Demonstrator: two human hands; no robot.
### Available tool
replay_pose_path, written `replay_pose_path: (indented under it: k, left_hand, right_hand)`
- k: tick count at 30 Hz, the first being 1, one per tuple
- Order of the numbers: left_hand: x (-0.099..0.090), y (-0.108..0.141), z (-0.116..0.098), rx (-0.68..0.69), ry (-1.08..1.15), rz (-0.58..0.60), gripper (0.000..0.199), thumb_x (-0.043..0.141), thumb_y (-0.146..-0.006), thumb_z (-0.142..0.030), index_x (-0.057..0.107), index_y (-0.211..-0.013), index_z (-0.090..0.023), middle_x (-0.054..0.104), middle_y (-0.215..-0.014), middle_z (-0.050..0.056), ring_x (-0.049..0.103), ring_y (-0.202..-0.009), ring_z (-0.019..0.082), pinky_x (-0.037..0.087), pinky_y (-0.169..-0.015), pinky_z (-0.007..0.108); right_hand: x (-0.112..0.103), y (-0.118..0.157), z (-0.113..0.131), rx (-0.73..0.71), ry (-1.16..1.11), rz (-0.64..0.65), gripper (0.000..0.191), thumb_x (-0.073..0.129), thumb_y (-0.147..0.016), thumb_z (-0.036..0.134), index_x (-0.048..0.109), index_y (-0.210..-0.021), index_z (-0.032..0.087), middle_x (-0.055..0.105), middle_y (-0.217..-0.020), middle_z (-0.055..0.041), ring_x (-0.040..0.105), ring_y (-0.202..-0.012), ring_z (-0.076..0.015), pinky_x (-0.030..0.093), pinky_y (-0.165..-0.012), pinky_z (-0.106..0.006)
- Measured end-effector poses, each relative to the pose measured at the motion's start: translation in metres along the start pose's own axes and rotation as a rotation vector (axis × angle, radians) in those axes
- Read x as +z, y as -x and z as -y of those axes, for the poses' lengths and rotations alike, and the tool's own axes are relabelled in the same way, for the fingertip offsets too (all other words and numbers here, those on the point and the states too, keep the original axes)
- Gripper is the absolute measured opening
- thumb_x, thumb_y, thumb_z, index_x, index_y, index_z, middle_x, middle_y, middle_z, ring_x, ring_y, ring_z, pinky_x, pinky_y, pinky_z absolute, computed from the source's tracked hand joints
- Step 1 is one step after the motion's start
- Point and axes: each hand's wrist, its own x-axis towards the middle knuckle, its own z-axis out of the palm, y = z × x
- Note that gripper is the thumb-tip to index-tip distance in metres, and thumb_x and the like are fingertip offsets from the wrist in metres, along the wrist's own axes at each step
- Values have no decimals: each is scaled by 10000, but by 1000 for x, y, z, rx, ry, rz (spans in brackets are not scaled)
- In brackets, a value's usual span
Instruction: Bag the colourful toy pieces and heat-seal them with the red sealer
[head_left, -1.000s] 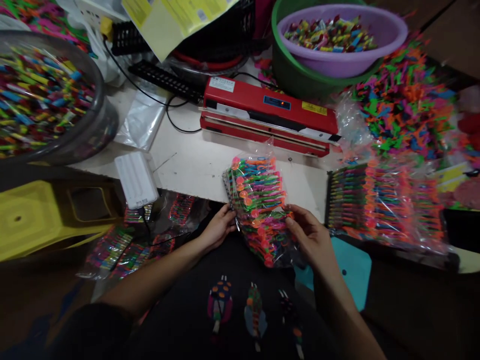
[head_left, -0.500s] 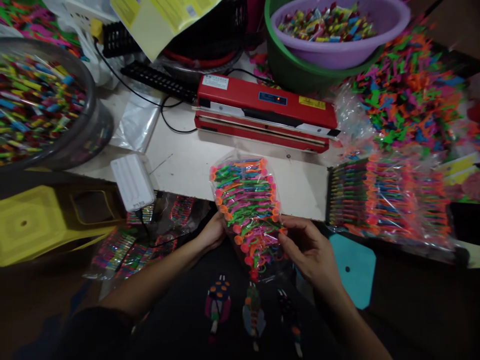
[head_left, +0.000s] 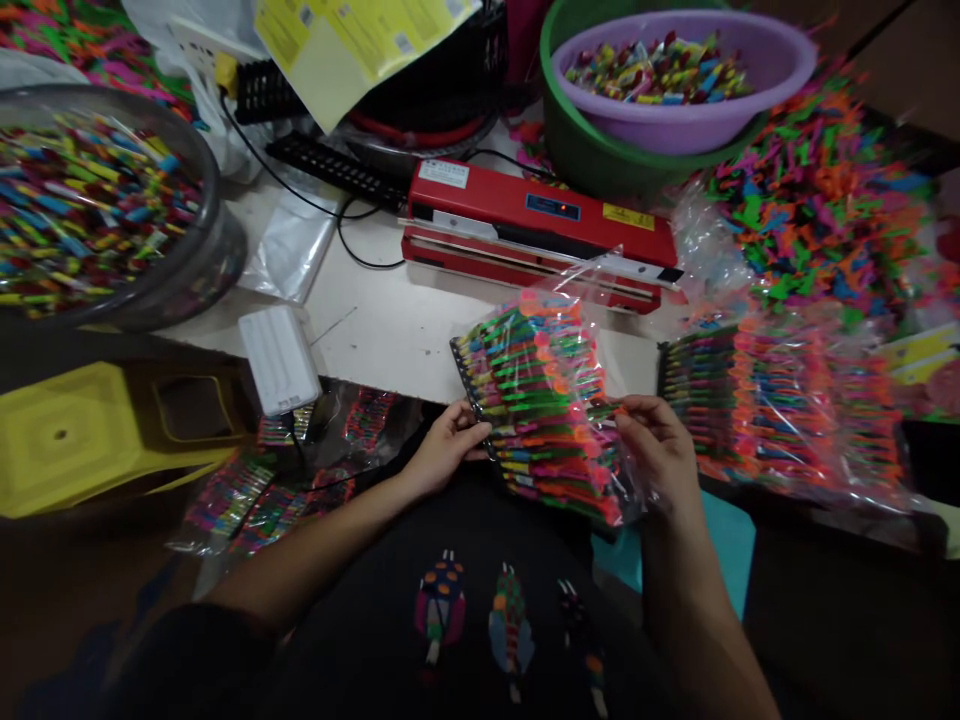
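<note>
Between my hands is a clear plastic bag (head_left: 544, 400) packed with rows of small colourful plastic toys on a dark backing strip. My left hand (head_left: 456, 440) pinches its left edge, thumb on top. At the bag's right side, my right hand (head_left: 654, 440) has its fingers closed on the clear film. The bag is tilted over the table's front edge. Just behind it lies a red heat sealer (head_left: 540, 225) with a small orange light lit; the bag's loose top film overlaps its front.
Filled bags of toys (head_left: 780, 400) lie at the right, below a heap of loose plastic pieces (head_left: 817, 220). A grey tub (head_left: 214, 240) of small candy-like pieces stands left, near a white power bank (head_left: 279, 360). Purple (head_left: 787, 60) and green basins (head_left: 559, 130) are behind. Yellow stool (head_left: 75, 430) lower left.
The bag has been turned so its other face, with the dark strip on the left, shows. It has shifted right, and both hands have changed their hold on its sides.
</note>
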Motion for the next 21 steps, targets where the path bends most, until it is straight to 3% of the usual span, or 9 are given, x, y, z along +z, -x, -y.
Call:
replay_pose_path:
  k: [7, 21]
  left_hand:
    - [9, 3, 0, 30, -35, -13, 407, 746, -635, -346, 489, -900, -176, 548, -976, -3, 610, -808, 118, 544, -665, 236]
    - [16, 11, -5, 17, -28, -31, 424, 762, -611, -307, 472, -892, -177, 539, -977, 11, 622, -796, 138, 563, -671, 295]
  right_hand:
    - [-1, -15, -21, 143, -235, -47, 243, 738, -556, 260, 588, -744, 224, 616, -635, 54, 546, -516, -87, 434, -504, -204]
    - [-3, -25, -22, 195, -164, -43, 311, 752, -532, 352, 562, -751, 239, 600, -604, 58, 523, -469, -98, 413, -454, -220]
